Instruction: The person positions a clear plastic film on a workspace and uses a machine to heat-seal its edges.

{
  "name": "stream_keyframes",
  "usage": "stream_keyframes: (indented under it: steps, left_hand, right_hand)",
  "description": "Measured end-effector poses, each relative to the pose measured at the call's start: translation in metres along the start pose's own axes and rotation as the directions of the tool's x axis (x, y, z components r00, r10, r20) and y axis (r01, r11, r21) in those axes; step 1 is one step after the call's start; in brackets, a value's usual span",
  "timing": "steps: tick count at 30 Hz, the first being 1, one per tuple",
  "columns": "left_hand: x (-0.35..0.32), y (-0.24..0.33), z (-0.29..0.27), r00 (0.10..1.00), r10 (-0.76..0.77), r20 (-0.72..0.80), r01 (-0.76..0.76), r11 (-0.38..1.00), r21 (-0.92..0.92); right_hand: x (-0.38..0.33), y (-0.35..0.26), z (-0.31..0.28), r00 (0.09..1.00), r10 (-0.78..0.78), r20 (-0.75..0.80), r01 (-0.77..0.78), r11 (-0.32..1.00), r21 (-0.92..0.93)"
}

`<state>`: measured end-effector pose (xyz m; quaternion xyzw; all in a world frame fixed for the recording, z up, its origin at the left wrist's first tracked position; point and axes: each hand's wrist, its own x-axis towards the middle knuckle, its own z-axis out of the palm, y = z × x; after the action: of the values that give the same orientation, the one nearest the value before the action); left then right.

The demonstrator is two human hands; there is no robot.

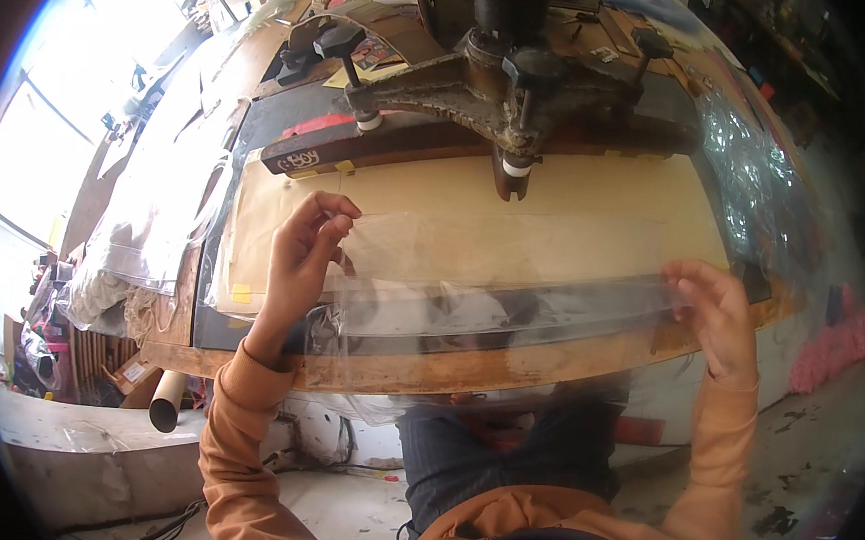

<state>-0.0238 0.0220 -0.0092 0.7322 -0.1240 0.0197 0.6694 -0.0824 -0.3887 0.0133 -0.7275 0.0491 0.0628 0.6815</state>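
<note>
A clear plastic sheet [510, 311] stretches between my two hands, over the front edge of the work table. My left hand [306, 246] pinches its upper left corner between thumb and fingers. On the other side, my right hand [708, 304] grips the sheet's right end, its fingers partly seen through the film. Beneath the sheet lies a tan board [418, 194], held with bits of yellow tape. Above the board's far side hangs a dark metal press head [485, 93] with black knobs and a long bar across it.
A heap of clear film [750, 182] lies at the table's right, and more white plastic [144, 240] drapes over its left. The wooden table edge [425, 378] runs in front of me. A cardboard tube [167, 402] sticks out at lower left; pink material [839, 344] lies at right.
</note>
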Motion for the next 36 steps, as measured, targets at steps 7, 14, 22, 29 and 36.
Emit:
stream_keyframes:
  steps: [7, 14, 22, 29, 36]
  left_hand:
    - [0.000, -0.001, 0.003, 0.999, 0.010, -0.037, -0.009, 0.999, 0.034]
    - [0.001, 0.001, 0.002, 0.999, 0.049, -0.004, -0.049, 0.999, 0.012]
    - [-0.003, 0.002, 0.008, 0.996, 0.037, 0.087, -0.038, 0.999, 0.018]
    - [-0.002, -0.001, 0.011, 0.996, 0.014, 0.084, -0.020, 0.997, 0.073]
    - [-0.003, 0.006, 0.012, 0.994, -0.065, 0.086, 0.065, 0.998, -0.002]
  right_hand:
    - [-0.004, 0.009, -0.002, 0.997, -0.078, 0.023, 0.074, 0.986, 0.150]
    - [-0.011, -0.001, -0.008, 0.986, -0.047, 0.159, 0.015, 0.980, 0.197]
    - [-0.013, -0.009, 0.023, 0.783, 0.003, 0.622, -0.164, 0.966, 0.201]
    - [0.037, -0.010, 0.100, 0.546, -0.079, 0.834, 0.394, 0.903, -0.173]
    - [0.055, -0.017, 0.160, 0.136, -0.398, 0.907, 0.936, -0.248, -0.249]
